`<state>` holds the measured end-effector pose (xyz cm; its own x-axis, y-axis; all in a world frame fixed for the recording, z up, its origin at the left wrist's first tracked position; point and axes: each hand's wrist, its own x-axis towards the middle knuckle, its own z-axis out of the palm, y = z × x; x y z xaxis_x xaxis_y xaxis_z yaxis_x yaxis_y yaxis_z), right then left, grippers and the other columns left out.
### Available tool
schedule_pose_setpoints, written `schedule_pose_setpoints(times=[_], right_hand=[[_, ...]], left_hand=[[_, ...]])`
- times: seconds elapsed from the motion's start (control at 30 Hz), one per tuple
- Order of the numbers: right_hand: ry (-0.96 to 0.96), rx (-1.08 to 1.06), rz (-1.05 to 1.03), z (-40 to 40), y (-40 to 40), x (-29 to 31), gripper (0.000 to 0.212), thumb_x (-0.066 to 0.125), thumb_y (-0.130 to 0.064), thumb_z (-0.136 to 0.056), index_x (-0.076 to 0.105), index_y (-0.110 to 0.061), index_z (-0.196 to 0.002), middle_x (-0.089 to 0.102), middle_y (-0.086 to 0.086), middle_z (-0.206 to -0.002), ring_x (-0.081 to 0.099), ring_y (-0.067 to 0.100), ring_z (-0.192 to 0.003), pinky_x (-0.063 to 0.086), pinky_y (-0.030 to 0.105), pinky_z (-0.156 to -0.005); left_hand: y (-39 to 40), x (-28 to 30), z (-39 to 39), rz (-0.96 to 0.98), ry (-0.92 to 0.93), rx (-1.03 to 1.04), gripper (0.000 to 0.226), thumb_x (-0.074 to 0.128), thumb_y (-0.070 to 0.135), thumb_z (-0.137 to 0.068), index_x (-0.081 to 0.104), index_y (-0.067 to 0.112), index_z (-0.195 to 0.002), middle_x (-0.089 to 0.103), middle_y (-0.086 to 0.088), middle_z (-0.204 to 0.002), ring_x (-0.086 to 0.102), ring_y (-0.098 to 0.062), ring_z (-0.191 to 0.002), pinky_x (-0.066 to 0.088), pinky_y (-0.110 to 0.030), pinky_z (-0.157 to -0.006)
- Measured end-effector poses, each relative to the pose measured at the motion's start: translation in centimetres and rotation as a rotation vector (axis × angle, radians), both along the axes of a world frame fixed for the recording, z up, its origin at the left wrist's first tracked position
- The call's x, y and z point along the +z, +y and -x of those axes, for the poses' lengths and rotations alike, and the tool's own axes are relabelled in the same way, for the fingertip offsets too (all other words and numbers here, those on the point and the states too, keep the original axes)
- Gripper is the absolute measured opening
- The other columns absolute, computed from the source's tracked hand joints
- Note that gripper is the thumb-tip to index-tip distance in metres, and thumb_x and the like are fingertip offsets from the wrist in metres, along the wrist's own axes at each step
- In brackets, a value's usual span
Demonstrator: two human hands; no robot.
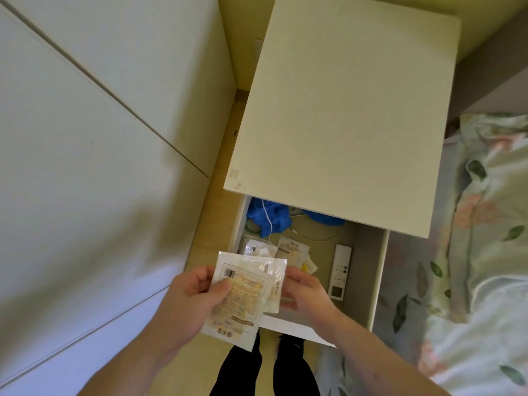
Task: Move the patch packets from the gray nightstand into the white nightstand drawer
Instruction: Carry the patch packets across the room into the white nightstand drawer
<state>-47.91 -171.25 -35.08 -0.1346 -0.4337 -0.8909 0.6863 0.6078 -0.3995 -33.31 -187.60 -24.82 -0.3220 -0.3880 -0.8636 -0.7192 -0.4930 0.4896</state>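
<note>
- i'm standing over the open drawer [380, 270] of the white nightstand [343, 110], at the step of dropping packets in.
- my left hand [188, 298] grips a small stack of patch packets [243, 292], thumb across the top one; my right hand [305, 290] pinches the stack's right edge, above the drawer's front left.
- next, i judge, i lower the stack and let go beside the packets already in the drawer [274, 250], or peel them off singly.
- the drawer also holds a white remote [340, 274] on the right, blue fabric [268, 214] at the back, and a thin white cable [320, 238].
- the gray nightstand isn't in view.
</note>
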Motion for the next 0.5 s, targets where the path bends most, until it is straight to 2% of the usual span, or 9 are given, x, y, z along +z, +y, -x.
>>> schedule_pose_setpoints(times=[0.1, 0.17, 0.23, 0.33, 0.4, 0.47, 0.5], right_hand=[[-0.167, -0.102, 0.050, 0.9, 1.1, 2.2, 0.029, 0.047, -0.018, -0.106, 0.070, -0.014, -0.123, 0.076, 0.014, -0.114, 0.073, 0.031, -0.107, 0.055, 0.052, -0.100], [-0.177, -0.154, 0.073, 1.7, 2.0, 2.5, 0.030, 0.049, -0.021, -0.106, 0.071, -0.010, -0.124, 0.074, 0.019, -0.116, 0.072, 0.034, -0.109, 0.056, 0.051, -0.098], [-0.097, -0.176, 0.042, 2.4, 2.8, 2.0, 0.027, 0.056, -0.023, -0.102, 0.073, -0.008, -0.118, 0.076, 0.018, -0.112, 0.074, 0.033, -0.104, 0.059, 0.044, -0.091], [0.015, -0.230, -0.045, 3.4, 3.6, 0.7, 0.022, 0.058, -0.023, -0.103, 0.074, -0.008, -0.108, 0.079, 0.013, -0.104, 0.076, 0.027, -0.098, 0.060, 0.039, -0.086], [0.124, -0.224, -0.122, 4.1, 3.9, -0.5, 0.021, 0.059, -0.026, -0.103, 0.073, -0.011, -0.104, 0.080, 0.007, -0.097, 0.077, 0.022, -0.092, 0.062, 0.035, -0.080], [0.279, -0.108, -0.202, 4.7, 4.4, -2.3, 0.021, 0.057, -0.031, -0.104, 0.072, -0.017, -0.102, 0.080, 0.002, -0.095, 0.077, 0.018, -0.089, 0.063, 0.033, -0.078], [0.356, -0.027, -0.241, 4.9, 4.5, -3.2, 0.022, 0.056, -0.035, -0.104, 0.072, -0.019, -0.101, 0.079, 0.002, -0.095, 0.076, 0.019, -0.089, 0.064, 0.036, -0.080]], left_hand=[[1.0, -0.6, 1.5, -0.102, 0.019, 0.034, 0.019, 0.059, 0.012, -0.100, 0.072, 0.014, -0.114, 0.079, -0.002, -0.106, 0.075, -0.020, -0.099, 0.057, -0.047, -0.091], [1.6, -1.4, 2.4, -0.129, 0.020, 0.052, 0.020, 0.059, 0.013, -0.100, 0.072, 0.014, -0.116, 0.078, -0.001, -0.107, 0.074, -0.020, -0.102, 0.056, -0.046, -0.093], [2.1, -2.2, 3.1, -0.121, 0.017, 0.063, 0.020, 0.059, 0.013, -0.101, 0.072, 0.014, -0.116, 0.079, 0.001, -0.105, 0.075, -0.016, -0.099, 0.058, -0.036, -0.085], [2.4, -3.1, 3.5, -0.053, -0.013, 0.028, 0.017, 0.059, 0.015, -0.101, 0.072, 0.018, -0.113, 0.079, 0.005, -0.099, 0.076, -0.007, -0.086, 0.056, -0.016, -0.059], [2.2, -3.9, 3.1, -0.016, -0.035, 0.040, 0.016, 0.060, 0.015, -0.101, 0.070, 0.019, -0.113, 0.080, 0.006, -0.097, 0.076, -0.009, -0.084, 0.057, -0.019, -0.057], [1.9, -4.6, 2.5, 0.031, -0.072, 0.061, 0.015, 0.062, 0.017, -0.100, 0.069, 0.022, -0.112, 0.079, 0.007, -0.097, 0.077, -0.012, -0.084, 0.060, -0.030, -0.065], [1.8, -4.9, 2.1, 0.062, -0.096, 0.066, 0.015, 0.063, 0.018, -0.100, 0.069, 0.024, -0.111, 0.079, 0.008, -0.097, 0.077, -0.014, -0.084, 0.061, -0.035, -0.069]])
